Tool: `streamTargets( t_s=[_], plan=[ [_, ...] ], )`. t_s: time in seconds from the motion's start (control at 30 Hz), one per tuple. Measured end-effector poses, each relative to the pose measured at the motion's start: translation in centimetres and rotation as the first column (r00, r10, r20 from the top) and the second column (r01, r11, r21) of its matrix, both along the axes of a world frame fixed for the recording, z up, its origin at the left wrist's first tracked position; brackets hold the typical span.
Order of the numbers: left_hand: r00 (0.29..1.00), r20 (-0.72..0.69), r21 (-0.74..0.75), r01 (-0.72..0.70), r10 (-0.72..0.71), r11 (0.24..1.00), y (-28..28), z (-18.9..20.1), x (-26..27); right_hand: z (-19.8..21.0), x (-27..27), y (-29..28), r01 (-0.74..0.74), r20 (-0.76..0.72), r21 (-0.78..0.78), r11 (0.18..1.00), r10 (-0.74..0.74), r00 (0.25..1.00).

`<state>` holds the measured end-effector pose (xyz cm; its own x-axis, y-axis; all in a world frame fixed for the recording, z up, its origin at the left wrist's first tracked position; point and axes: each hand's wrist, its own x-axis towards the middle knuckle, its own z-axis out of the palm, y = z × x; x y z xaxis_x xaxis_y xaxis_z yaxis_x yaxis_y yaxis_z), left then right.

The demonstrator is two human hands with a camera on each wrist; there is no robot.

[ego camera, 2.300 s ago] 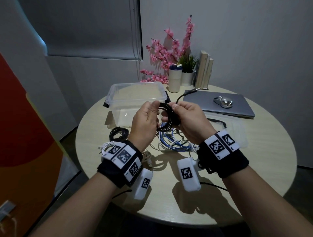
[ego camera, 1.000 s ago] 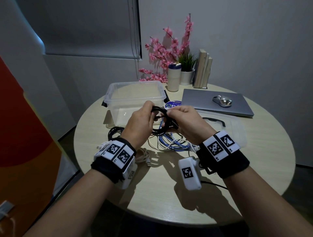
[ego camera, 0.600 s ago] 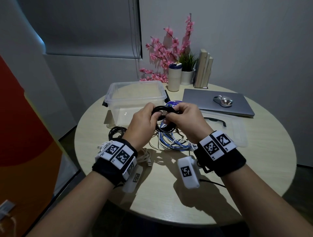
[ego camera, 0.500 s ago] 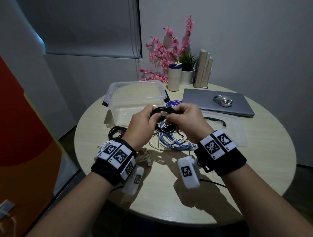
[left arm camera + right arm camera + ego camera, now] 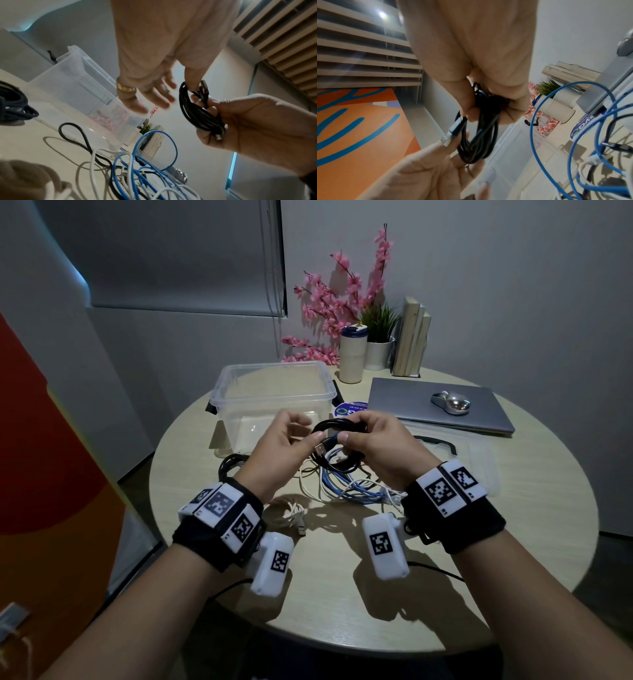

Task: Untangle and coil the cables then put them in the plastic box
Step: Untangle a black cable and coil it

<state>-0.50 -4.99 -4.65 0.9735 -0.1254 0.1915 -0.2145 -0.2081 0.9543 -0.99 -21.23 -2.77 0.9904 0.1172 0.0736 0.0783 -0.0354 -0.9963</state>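
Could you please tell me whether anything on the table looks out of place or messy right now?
Yes: blue, white and black cables lie in a loose tangle on the table, below the hands. The plastic box holds no cable yet. Nothing looks spilled or damaged.

Box (image 5: 274, 392): at the back left of the table (image 5: 513, 525).
Laptop (image 5: 411, 402): right of the box.
Mouse (image 5: 450, 402): on the laptop.
Loose cables (image 5: 346, 486): in front of the box, perhaps touching it.

The head view looks forward and down from above the forearms at the table (image 5: 513, 508), taking in both wrists. The 2 wrist views sit low and close, tilted upward along each palm — the left one faces right, the right one faces left. All 3 share the black coil (image 5: 337, 428) (image 5: 199, 112) (image 5: 476, 142).
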Motion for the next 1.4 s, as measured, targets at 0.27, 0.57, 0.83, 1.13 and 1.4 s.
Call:
streamTargets(
  t_s=[0.27,0.57,0.83,1.13,1.4],
  plan=[
    [0.996,0.083,0.052,-0.040,0.036,0.998,-0.3,1.5,-0.6,-0.6,0.5,0.0,0.110,0.043,0.025,0.994,-0.111,0.993],
    [0.985,0.173,0.319,-0.051,-0.005,0.946,-0.8,1.4,-0.5,-0.6,0.3,0.1,0.017,0.037,0.104,0.994,-0.021,0.999],
    [0.984,0.177,0.267,-0.076,0.029,0.961,0.0,1.3,-0.2,0.1,0.0,-0.5,-0.139,0.045,0.116,0.984,0.134,0.990],
    [0.899,0.436,0.542,-0.218,-0.050,0.811,0.5,1.7,-0.1,-0.6,0.3,-1.0,-0.037,0.163,-0.366,0.930,0.103,0.981],
    [0.878,0.454,0.604,-0.178,-0.152,0.777,-0.3,2.0,-0.7,-1.5,0.6,0.0,0.133,0.258,-0.690,0.712,0.071,0.964]
  ],
)
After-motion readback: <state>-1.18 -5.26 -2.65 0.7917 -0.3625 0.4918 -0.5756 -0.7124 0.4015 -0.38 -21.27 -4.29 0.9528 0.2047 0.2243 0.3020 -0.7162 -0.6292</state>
